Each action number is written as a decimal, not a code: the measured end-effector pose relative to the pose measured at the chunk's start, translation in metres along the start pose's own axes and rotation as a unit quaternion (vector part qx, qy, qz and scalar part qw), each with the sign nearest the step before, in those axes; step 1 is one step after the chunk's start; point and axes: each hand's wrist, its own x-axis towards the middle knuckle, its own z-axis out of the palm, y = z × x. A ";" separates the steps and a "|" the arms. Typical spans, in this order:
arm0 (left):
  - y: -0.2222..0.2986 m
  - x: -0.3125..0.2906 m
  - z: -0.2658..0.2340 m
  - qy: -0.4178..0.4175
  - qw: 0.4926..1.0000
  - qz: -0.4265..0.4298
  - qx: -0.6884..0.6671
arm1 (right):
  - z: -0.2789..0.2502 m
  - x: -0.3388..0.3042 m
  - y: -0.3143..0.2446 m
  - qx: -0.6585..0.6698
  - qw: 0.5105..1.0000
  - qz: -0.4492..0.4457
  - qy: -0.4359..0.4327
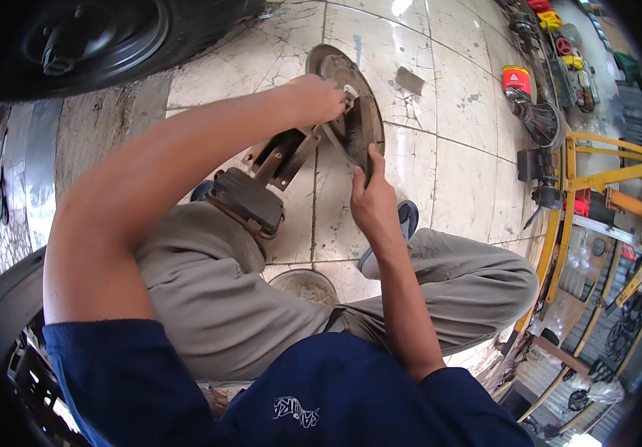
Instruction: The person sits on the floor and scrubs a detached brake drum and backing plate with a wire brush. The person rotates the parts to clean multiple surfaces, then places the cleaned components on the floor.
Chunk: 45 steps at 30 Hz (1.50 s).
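Note:
A round, rusty brake backing plate (323, 58) stands tilted above the tiled floor in front of me, with a dark curved brake shoe (362, 123) on its face. My right hand (373, 190) grips the plate's near lower edge, thumb on the face and fingers around the rim. My left hand (319, 100) reaches across to the plate's upper part, its fingers closed. A small pale piece shows at those fingertips, too little of it to name. Just nearer than the plate is a brown metal assembly with a dark boxy block (250, 197), beside my left knee.
A large black tyre (179, 45) lies at the upper left. A round container (304, 284) sits between my legs. At right stand a red can (516, 79), a yellow metal frame (604, 175) and axle-like parts (541, 123). A small brown flat piece (410, 80) lies beyond the plate.

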 end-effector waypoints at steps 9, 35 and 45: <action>-0.004 -0.001 0.002 0.000 1.000 -0.012 0.021 | -0.004 0.017 -0.014 -0.031 0.999 0.023 -0.025; 0.000 0.002 -0.008 -0.035 0.998 -0.046 -0.009 | -0.012 0.053 -0.006 -0.020 0.999 0.048 0.000; 0.004 0.006 -0.014 -0.048 0.996 -0.064 -0.026 | -0.002 0.048 -0.005 -0.010 0.998 0.053 0.023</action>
